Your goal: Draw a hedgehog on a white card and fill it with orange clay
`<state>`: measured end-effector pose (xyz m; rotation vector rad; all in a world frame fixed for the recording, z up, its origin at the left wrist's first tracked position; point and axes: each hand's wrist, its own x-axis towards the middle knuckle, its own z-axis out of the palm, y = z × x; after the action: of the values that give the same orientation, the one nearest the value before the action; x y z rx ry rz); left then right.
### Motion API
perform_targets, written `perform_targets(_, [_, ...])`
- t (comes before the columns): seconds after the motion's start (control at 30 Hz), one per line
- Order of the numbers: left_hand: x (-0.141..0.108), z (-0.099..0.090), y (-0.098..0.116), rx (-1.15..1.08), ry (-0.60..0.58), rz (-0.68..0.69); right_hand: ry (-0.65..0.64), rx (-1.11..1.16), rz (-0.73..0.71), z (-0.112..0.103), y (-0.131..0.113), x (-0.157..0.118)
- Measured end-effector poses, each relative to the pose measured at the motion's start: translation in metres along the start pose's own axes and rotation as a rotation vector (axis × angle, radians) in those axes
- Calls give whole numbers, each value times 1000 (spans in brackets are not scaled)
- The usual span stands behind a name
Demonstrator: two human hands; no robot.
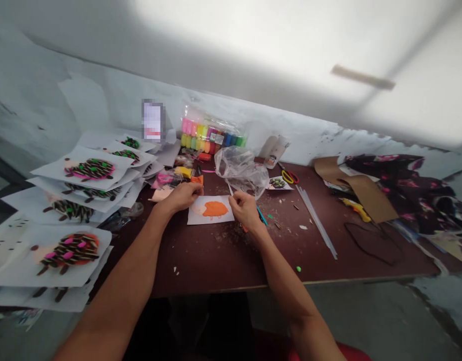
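A white card [195, 218] lies on the dark red table, bearing an orange hedgehog-like shape [216, 208] with a paler pointed end to the left. At the card's upper left corner is my left hand [188, 195], its fingers closed; what they hold, if anything, is hidden. My right hand [245, 206] is closed at the card's right edge, its thumb and fingers pinched together on something too small to make out. A crumpled clear plastic bag [240, 168] lies just behind my right hand.
Stacked papers with decorated hedgehogs [91, 169] fill the left. Coloured clay packs [212, 138] stand against the wall. Scissors [290, 176], clear glue sticks [317, 220], a yellow glue gun [357, 209] and brown cardboard [374, 198] lie to the right. Small scraps dot the table [223, 265].
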<state>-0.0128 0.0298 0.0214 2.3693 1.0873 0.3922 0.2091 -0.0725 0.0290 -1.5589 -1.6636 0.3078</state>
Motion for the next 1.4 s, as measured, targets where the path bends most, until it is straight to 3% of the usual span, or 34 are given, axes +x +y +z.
perform_targets(0.27, [1, 1, -5, 45, 35, -17, -129, 39, -85, 0, 1, -8])
perform_targets(0.5, [1, 3, -3, 44, 85, 31, -279, -116, -153, 2, 0, -13])
perform_targets(0.63, [0, -1, 1, -102, 120, 51, -234, -142, -232, 3, 0, -13])
perform_targets(0.87, [-2, -2, 2, -309, 64, 49, -204, -214, -222, 3, 5, -17])
perform_targets(1.4, [6, 10, -2, -128, 62, 116, -225, -405, -326, 8, -13, -26])
